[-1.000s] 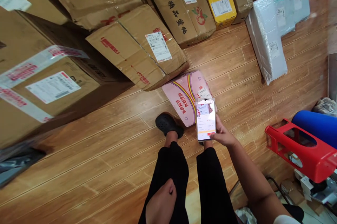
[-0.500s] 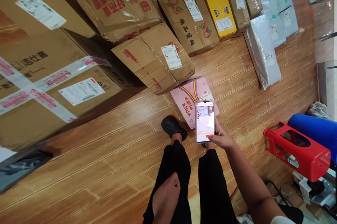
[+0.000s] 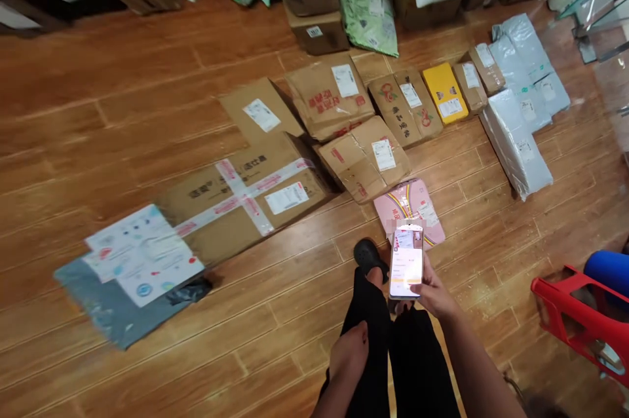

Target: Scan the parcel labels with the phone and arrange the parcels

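Observation:
My right hand [image 3: 435, 290] is wrapped round a smartphone [image 3: 405, 267], its thumb over the lower part of the lit screen. Behind the phone, a pink box [image 3: 432, 208] with a rainbow print and a label lies on the floor, partly covered by it. In front of my left thigh my left hand [image 3: 350, 349] is curled into a loose fist, with nothing sticking out of it. Beyond the pink box sit a brown carton [image 3: 363, 159] with a white label and a large carton [image 3: 216, 192] crossed with red-and-white tape.
A yellow box [image 3: 445, 87] and a white wrapped parcel [image 3: 515, 143] lie to the right on the wood floor [image 3: 73, 143]. A grey bag [image 3: 103, 306] under printed sheets is at the left. A red plastic stool [image 3: 570, 320] stands at right. A green bag [image 3: 368, 8] lies farther back.
The view has widened and shifted, bringing the printed sheets and the back row of parcels into sight. My right hand still holds the phone; my left hand stays closed.

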A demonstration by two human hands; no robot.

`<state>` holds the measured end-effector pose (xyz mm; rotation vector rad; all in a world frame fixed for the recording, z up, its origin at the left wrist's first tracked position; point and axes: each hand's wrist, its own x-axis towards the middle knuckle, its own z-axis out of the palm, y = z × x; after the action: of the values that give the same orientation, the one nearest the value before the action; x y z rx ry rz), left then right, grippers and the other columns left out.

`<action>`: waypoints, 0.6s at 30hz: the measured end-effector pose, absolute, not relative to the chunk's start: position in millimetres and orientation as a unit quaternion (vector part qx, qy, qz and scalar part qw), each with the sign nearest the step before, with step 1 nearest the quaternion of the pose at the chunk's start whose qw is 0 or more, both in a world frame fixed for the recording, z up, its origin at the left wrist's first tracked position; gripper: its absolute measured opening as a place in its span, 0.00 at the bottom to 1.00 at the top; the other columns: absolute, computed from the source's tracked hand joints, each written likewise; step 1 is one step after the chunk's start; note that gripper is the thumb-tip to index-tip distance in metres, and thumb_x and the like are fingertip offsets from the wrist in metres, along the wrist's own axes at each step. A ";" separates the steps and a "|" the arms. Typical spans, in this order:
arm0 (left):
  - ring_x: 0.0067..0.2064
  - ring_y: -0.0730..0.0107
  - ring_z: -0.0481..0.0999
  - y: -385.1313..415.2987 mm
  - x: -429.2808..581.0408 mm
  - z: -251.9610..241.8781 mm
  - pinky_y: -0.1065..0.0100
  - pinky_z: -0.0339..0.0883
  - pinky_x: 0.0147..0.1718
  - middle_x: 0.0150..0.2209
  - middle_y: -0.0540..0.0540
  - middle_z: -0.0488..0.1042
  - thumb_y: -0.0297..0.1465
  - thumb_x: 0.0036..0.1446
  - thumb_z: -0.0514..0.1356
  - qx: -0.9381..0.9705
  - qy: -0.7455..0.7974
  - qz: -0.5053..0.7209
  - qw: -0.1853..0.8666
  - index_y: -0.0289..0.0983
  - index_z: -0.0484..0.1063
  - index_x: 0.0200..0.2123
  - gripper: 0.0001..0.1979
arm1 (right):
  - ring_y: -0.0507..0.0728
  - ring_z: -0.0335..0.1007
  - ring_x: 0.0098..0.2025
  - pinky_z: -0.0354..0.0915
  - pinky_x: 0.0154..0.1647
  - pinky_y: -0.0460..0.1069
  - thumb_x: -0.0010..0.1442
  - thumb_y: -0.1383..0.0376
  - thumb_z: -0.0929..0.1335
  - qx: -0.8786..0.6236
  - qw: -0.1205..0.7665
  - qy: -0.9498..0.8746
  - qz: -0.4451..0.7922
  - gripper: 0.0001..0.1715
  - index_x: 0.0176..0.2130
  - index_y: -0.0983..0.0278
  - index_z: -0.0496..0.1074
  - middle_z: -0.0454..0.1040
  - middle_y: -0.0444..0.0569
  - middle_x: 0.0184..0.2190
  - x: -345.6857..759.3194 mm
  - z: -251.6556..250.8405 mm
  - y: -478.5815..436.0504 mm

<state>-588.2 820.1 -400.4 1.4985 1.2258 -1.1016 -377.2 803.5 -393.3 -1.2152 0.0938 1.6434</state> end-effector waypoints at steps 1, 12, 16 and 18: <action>0.40 0.66 0.78 817.6 -589.7 -396.5 0.66 0.55 0.33 0.39 0.44 0.80 0.26 0.65 0.46 0.602 0.496 -0.437 0.447 0.39 0.74 0.40 0.16 | 0.63 0.74 0.56 0.69 0.57 0.60 0.46 0.68 0.76 -0.505 0.526 0.049 0.682 0.55 0.67 0.45 0.56 0.76 0.44 0.58 -385.2 -387.5 807.0; 0.40 0.66 0.79 809.2 -664.0 -353.4 0.66 0.57 0.34 0.36 0.46 0.80 0.25 0.63 0.48 0.593 0.586 -0.327 0.445 0.40 0.74 0.37 0.14 | 0.64 0.76 0.51 0.70 0.54 0.60 0.46 0.66 0.75 -0.516 0.485 -0.010 0.706 0.43 0.60 0.51 0.66 0.81 0.47 0.50 -472.0 -358.2 827.4; 0.42 0.64 0.80 811.5 -709.4 -370.7 0.66 0.61 0.35 0.38 0.43 0.81 0.24 0.65 0.46 0.575 0.585 -0.348 0.454 0.38 0.75 0.40 0.17 | 0.63 0.78 0.48 0.71 0.50 0.57 0.47 0.64 0.76 -0.524 0.492 -0.016 0.695 0.40 0.59 0.51 0.67 0.81 0.46 0.47 -519.5 -366.0 835.2; 0.44 0.62 0.81 816.7 -733.3 -385.8 0.65 0.65 0.39 0.41 0.41 0.82 0.23 0.66 0.45 0.570 0.569 -0.367 0.465 0.36 0.76 0.42 0.19 | 0.63 0.78 0.47 0.72 0.50 0.57 0.47 0.61 0.76 -0.525 0.499 -0.017 0.689 0.38 0.58 0.52 0.69 0.81 0.46 0.46 -545.2 -374.8 850.2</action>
<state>-733.3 816.7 -385.8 1.4011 1.3982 -0.9015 -545.2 850.2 -374.8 -1.2713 -0.0415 1.6680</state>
